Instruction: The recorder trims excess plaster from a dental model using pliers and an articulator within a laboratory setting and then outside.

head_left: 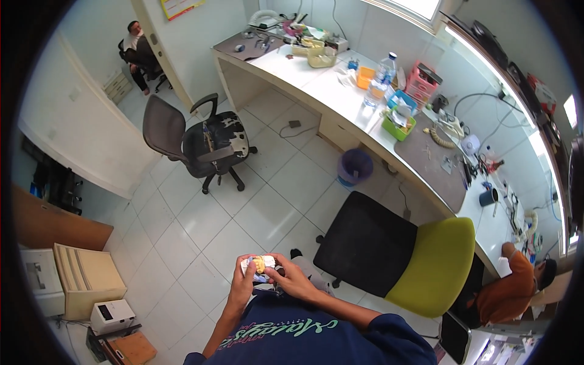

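Just in front of my body, low in the view, I hold what looks like a small dental cast (260, 265), white with a yellowish middle and a bluish underside. My left hand (243, 275) grips its left side, thumb laid along the front. From the right, the fingers of my right hand (293, 280) close on the other side, thumb near the lower edge. Fine detail of the cast is too small to make out, and the fingers cover parts of it.
Right of me stands a chair with a black seat (370, 243) and a green back (433, 264). A purple bin (354, 166) sits under the cluttered workbench (292, 70). Farther off is a worn office chair (210, 140). A person in orange (508, 292) sits at right; another (135, 52) sits beyond the doorway.
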Demonstrator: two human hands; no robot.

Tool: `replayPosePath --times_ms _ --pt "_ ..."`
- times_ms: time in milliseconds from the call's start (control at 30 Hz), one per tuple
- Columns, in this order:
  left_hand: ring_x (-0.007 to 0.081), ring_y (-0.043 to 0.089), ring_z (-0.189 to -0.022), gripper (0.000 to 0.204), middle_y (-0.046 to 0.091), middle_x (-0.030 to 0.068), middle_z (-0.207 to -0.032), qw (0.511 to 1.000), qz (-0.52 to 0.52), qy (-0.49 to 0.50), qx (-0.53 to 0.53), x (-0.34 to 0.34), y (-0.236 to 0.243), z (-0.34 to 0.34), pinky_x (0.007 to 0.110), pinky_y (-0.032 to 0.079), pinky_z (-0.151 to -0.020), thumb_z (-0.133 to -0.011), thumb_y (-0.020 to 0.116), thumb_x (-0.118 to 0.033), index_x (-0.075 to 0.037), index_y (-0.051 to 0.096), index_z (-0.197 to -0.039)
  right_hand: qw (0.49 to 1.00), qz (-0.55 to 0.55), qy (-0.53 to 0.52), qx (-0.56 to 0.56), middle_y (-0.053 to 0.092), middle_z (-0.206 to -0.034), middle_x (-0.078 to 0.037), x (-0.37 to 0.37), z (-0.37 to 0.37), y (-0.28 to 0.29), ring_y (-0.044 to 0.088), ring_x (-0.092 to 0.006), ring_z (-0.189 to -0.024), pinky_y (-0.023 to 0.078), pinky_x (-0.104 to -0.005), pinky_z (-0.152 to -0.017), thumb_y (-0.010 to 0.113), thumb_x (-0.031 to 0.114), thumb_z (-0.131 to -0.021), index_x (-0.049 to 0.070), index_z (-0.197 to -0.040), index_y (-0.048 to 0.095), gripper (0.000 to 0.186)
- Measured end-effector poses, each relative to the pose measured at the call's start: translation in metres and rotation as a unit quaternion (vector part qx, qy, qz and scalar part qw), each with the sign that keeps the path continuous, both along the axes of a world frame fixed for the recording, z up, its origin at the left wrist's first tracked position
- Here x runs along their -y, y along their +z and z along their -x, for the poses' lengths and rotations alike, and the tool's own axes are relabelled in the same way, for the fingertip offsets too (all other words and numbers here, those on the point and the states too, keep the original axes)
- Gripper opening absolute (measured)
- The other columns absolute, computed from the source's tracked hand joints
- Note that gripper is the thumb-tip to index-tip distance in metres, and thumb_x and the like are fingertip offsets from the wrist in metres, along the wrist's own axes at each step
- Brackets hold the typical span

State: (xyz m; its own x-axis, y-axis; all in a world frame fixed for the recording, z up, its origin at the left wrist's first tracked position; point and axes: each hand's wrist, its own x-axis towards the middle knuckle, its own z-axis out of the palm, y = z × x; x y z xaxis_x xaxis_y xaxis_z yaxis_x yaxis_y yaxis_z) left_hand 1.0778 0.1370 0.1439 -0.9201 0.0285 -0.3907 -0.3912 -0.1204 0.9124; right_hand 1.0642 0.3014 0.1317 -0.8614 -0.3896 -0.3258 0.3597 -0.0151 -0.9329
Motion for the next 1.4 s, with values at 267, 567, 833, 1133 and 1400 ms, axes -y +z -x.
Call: replayPosePath --times_ms 267,567,833,1133,1400 --pt "0.0124 0.058 -0.093 0.052 0.059 0.0088 -0.105 0.997 0.042 -0.064 -0.025 0.012 -0.018 0.102 0.026 0.049 -0.081 -0.090 0.067 -0.030 0.000 0.040 -0.124 0.994 -0.093 0.029 -0.043 0.065 -0.099 -0.009 0.001 0.103 -0.007 0.066 -0.0134 -0.078 0.051 -0.0266 -0.067 0.057 0.020 -0.096 0.005 -0.132 0.046 0.040" --pt "0.0106 0.060 -0.090 0.058 0.063 0.0063 -0.100 0.970 0.123 -0.211 -0.010 -0.015 0.007 0.298 0.025 0.051 -0.077 -0.080 0.078 -0.036 0.000 0.054 -0.119 0.978 -0.143 0.037 -0.147 0.062 -0.106 -0.018 -0.050 0.280 0.013 0.065 -0.0289 -0.085 0.050 -0.0378 -0.074 0.058 0.022 -0.094 0.005 -0.131 0.046 0.043" --pt "0.0161 0.061 -0.091 0.065 0.064 0.0073 -0.101 0.903 0.161 -0.395 -0.043 -0.052 0.028 0.448 0.030 0.048 -0.081 -0.071 0.083 -0.039 -0.004 0.056 -0.118 0.945 -0.231 0.140 -0.187 0.062 -0.111 -0.020 -0.099 0.415 0.040 0.063 -0.0367 -0.093 0.050 -0.0441 -0.076 0.063 0.022 -0.090 0.008 -0.136 0.041 0.053" --pt "0.0209 0.064 -0.085 0.056 0.066 0.0095 -0.092 0.907 0.130 -0.391 -0.084 -0.115 0.003 0.560 0.033 0.049 -0.077 -0.074 0.079 -0.042 -0.005 0.057 -0.110 0.918 -0.300 -0.107 -0.237 0.063 -0.110 -0.015 -0.148 0.484 0.041 0.063 -0.0289 -0.100 0.050 -0.0364 -0.086 0.072 0.013 -0.082 0.005 -0.120 0.058 0.041" --pt "0.0234 0.065 -0.089 0.067 0.067 0.0110 -0.095 0.918 0.193 -0.324 -0.120 -0.109 -0.028 0.711 0.035 0.050 -0.081 -0.072 0.078 -0.051 -0.005 0.055 -0.114 0.853 -0.427 -0.288 -0.086 0.066 -0.103 -0.015 -0.182 0.506 0.022 0.067 -0.0255 -0.086 0.052 -0.0339 -0.078 0.069 0.010 -0.084 0.001 -0.114 0.061 0.032"
